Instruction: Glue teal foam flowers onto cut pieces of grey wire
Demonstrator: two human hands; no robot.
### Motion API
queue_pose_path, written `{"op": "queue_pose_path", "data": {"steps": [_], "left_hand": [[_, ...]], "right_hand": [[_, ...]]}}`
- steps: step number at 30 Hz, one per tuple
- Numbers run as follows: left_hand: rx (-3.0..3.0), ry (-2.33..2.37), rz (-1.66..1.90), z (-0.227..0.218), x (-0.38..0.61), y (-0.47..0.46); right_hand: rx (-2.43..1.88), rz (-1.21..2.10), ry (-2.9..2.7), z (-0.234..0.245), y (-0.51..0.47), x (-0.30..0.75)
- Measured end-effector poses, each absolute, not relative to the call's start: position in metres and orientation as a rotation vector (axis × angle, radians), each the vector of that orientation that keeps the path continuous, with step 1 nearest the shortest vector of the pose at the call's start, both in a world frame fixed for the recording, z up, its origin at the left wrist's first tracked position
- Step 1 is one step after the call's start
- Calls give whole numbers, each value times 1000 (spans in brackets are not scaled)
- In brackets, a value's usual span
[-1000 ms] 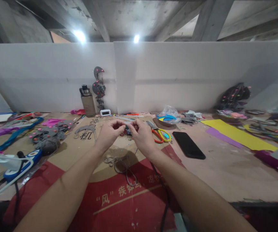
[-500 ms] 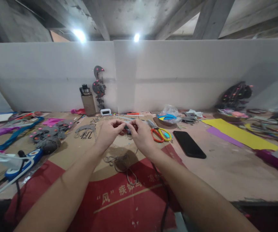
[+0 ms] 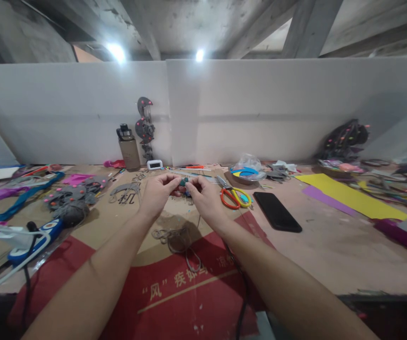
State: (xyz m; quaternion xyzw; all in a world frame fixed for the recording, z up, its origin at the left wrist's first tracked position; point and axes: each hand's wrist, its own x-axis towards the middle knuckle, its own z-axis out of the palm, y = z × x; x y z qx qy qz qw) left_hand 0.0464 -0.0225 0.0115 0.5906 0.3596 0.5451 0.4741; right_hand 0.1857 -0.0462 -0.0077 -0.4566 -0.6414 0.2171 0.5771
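Over the cardboard sheet [image 3: 118,238], both my hands meet around a small dark green piece [image 3: 184,181], too small to name exactly. My left hand [image 3: 160,192] is closed, pinching it between thumb and fingertips. From the right, my right hand [image 3: 204,194] is closed in a pinch at its edge; a thin strand hangs below those fingers. Loose grey cord [image 3: 175,238] lies in loops on the cardboard beneath. Scissors [image 3: 237,196] with red and yellow handles lie just right of my right hand. Small dark bits under the fingers are partly hidden.
A black phone [image 3: 277,211] lies right of the scissors, before yellow paper [image 3: 352,193]. A bottle [image 3: 129,151] and a small white clock [image 3: 154,164] stand by the white partition [image 3: 260,108]. A blue power strip [image 3: 49,233] and grey pinned pieces [image 3: 74,194] lie left.
The green piece shows more clearly now between my fingertips, as the fingers have shifted slightly. My arms stay in nearly the same place.
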Motion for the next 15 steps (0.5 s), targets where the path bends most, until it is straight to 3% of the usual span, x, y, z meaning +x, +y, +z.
{"op": "queue_pose_path", "data": {"steps": [15], "left_hand": [[1311, 830, 1337, 11, 56, -30]], "right_hand": [[-1110, 567, -1387, -5, -45, 183]]}}
